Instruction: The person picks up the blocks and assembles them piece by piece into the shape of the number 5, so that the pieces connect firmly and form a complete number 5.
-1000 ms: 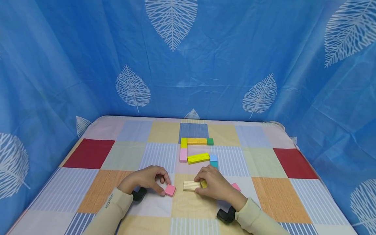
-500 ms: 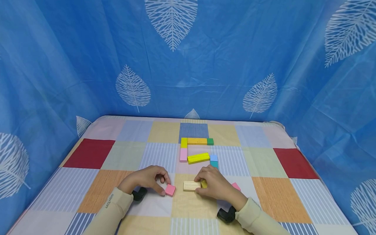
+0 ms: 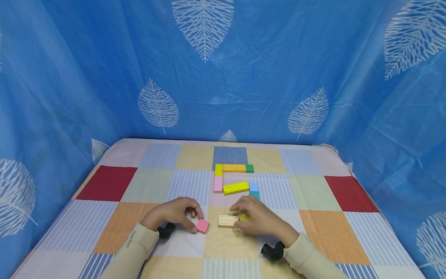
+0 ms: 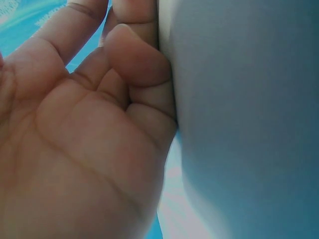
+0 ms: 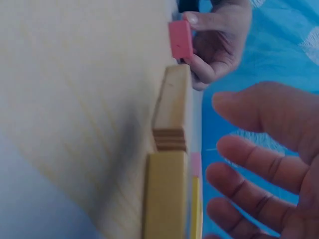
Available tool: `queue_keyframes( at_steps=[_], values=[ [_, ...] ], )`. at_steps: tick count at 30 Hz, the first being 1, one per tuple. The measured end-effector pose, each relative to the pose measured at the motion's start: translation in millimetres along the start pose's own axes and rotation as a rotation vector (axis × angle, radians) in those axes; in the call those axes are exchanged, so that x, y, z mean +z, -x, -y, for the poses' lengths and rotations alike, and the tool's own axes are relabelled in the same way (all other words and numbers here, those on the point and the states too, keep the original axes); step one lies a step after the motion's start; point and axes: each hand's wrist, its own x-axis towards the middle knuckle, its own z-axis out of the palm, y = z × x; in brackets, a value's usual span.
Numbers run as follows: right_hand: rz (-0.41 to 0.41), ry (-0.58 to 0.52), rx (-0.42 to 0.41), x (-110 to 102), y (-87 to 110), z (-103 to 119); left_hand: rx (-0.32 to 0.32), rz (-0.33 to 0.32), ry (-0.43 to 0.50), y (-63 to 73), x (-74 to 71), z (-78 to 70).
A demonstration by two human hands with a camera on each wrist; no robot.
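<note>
The ribbed wooden block lies flat on the cloth in front of the person, a pale oblong marked by fine lengthwise lines; one solid piece or several slats, the views do not settle. An ochre block, smooth-faced and sharp-edged, sits just beside its right end. The right hand arches over the pair, and the right wrist view shows its thumb and fingers loosely bent, spread apart and gripping nothing. To the left, the left hand pinches a small, squarish pink block by its edges between thumb and finger, other fingers curled toward the palm. Farther back, a bracket shape is laid out in painted blocks: a long orange bar with a green block at its right end, and a yellow block at its left end, followed by a lilac block. A bright yellow oblong, seamed along its length, lies slightly askew near a light blue block and a teal block. The patchwork cloth mixes plain and striped squares. Dark lettering on the left cream sleeve is too small to read surely.
</note>
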Motion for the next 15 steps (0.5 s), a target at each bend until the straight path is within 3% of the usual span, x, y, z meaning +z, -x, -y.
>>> queue_keyframes(
  at_steps=[8,15],
  values=[
    [-0.007,-0.284,-0.02,-14,3.4,-13,0.013,0.004,-0.003,0.8,-0.5,0.0],
    [-0.036,-0.428,-0.059,-24,10.6,-30,0.018,0.005,-0.004,1.0,-0.5,0.4]
  ],
)
